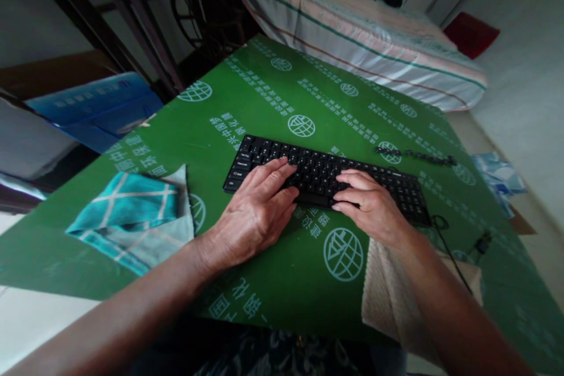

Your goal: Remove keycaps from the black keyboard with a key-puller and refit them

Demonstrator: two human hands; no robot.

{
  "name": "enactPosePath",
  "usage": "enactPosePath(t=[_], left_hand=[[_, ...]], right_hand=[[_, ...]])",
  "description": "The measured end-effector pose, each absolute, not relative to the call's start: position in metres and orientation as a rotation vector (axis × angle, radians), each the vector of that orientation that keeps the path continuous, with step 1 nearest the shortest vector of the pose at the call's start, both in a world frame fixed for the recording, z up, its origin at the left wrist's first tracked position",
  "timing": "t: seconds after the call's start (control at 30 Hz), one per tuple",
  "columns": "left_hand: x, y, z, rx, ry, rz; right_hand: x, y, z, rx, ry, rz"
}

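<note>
A black keyboard [317,167] lies at a slant on a green board [273,111] printed with pale globes and writing. Over its left part rests my left hand [259,205], fingers stretched out across the keys and nothing held. My right hand [368,202] lies over the middle-right keys, its fingers spread and slightly bent, also holding nothing. The keys beneath both hands are hidden. Left of my left hand is a folded teal checked cloth [127,205]. A beige cloth [388,291] lies partly under my right forearm.
Small black pieces [425,157] lie in a row beyond the keyboard's right part. A black cable [456,264] runs from its right end, near a plug [483,242]. Behind the board stands a bed [352,41]. A blue box [97,108] is at the left.
</note>
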State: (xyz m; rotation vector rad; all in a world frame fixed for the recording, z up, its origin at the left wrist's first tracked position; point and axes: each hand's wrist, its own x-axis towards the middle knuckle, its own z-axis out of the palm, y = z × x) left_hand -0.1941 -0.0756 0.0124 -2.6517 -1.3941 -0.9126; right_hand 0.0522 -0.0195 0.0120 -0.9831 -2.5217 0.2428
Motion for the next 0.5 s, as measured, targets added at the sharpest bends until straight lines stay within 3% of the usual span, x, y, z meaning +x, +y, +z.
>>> enactPosePath(t=[0.5], left_hand=[[-0.153,-0.049,0.026,-2.940,-1.350,-1.243]], right_hand=[[0.050,-0.021,0.028,-1.047,-2.210,0.674]])
